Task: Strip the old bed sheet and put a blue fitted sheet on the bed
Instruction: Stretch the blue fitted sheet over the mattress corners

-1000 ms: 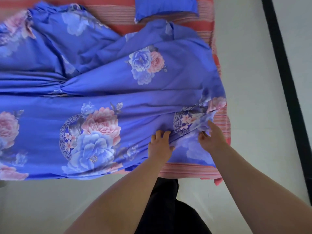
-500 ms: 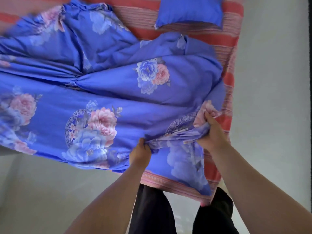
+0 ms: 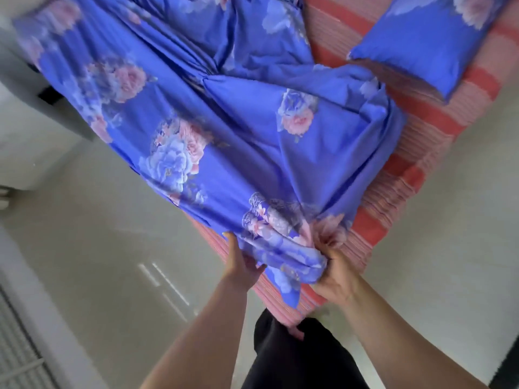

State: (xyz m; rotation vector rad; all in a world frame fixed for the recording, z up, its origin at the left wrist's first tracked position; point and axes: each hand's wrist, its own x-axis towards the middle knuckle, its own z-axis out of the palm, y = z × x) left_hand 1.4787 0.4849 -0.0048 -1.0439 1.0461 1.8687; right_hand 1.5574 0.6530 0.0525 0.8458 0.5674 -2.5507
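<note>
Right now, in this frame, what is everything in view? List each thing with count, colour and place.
fitted sheet: one, blue with pink and pale blue flowers, spread rumpled over the bed, its near corner bunched in both hands.
mattress: one, red and pink striped, bare along the right side and near corner.
pillow: one, blue floral, top right on the mattress.
floor: pale glossy tiles, around the bed.
left hand: grips the sheet's near edge.
right hand: grips the bunched corner.
legs: black clothing, bottom centre.

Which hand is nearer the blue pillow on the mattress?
Right. The right hand grips the blue sheet on the side toward the pillow; the left hand is farther left.
</note>
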